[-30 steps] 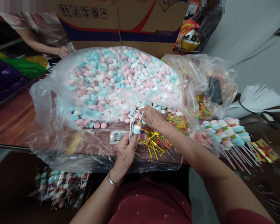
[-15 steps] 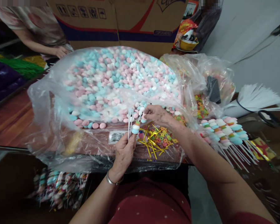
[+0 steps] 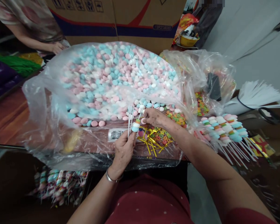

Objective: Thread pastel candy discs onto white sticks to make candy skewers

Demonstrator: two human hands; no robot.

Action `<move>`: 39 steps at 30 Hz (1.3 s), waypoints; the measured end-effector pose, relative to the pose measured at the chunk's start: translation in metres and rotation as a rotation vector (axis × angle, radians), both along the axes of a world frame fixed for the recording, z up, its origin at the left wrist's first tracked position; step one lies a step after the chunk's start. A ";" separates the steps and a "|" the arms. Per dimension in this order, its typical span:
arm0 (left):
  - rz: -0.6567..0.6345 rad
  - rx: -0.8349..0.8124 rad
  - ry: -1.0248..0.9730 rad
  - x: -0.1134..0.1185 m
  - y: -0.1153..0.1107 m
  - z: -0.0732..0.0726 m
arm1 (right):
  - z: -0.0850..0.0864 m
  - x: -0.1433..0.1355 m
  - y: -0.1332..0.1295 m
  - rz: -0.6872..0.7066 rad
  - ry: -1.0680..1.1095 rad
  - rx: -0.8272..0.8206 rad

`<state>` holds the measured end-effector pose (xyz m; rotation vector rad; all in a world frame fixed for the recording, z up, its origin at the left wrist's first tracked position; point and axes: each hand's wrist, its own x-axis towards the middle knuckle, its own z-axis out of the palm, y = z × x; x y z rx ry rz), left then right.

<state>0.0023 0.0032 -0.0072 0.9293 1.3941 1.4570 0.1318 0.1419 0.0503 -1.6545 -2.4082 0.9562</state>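
Note:
My left hand (image 3: 124, 146) is closed around several thin white sticks (image 3: 130, 119). One of them carries a stack of candy (image 3: 135, 125) in blue, white, orange and green, just above my thumb. My right hand (image 3: 154, 117) pinches a pink candy (image 3: 143, 120) beside the upper end of that loaded stick. Behind both hands a large clear bag (image 3: 121, 77) spills pink, blue and white candies onto the table. Gold twist ties (image 3: 151, 141) and small ring candies (image 3: 163, 137) lie below my right hand.
Finished candy skewers (image 3: 224, 129) are piled at the right, near a container of white sticks (image 3: 259, 93). A box of wrapped skewers (image 3: 60, 186) is below the table edge at left. A cardboard box (image 3: 130, 28) stands behind; another person's hand (image 3: 58, 47) is at upper left.
The view has shifted slightly, moving the background up. My right hand stays close to the loaded stick, with a pink candy now visible at its fingertips. My left hand keeps its hold.

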 end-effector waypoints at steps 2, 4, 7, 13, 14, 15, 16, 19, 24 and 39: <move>-0.002 0.007 -0.001 0.000 0.000 -0.001 | -0.001 -0.001 -0.004 -0.017 -0.008 0.002; -0.013 0.014 -0.002 -0.001 0.000 -0.001 | -0.001 -0.002 -0.007 0.010 -0.012 -0.010; -0.040 0.013 -0.010 -0.002 0.000 0.000 | -0.002 0.000 -0.010 0.031 0.000 0.009; -0.071 -0.027 0.023 -0.002 -0.001 0.002 | -0.003 0.026 -0.013 -0.177 0.526 -0.189; -0.080 -0.030 0.048 -0.003 -0.001 0.002 | -0.003 0.031 -0.013 -0.211 0.651 -0.241; -0.089 -0.030 0.080 -0.003 -0.001 0.002 | -0.002 0.035 -0.014 -0.242 0.752 -0.265; -0.097 -0.028 0.118 -0.003 -0.002 0.002 | -0.001 0.039 -0.015 -0.269 0.823 -0.264; -0.122 -0.017 0.224 -0.003 -0.003 0.005 | -0.001 0.045 -0.018 -0.307 0.914 -0.237; -0.162 -0.006 0.286 -0.002 -0.002 0.012 | -0.004 0.045 -0.022 -0.344 0.992 -0.234; -0.162 -0.036 0.346 0.000 -0.001 0.013 | -0.006 0.041 -0.030 -0.315 1.005 -0.095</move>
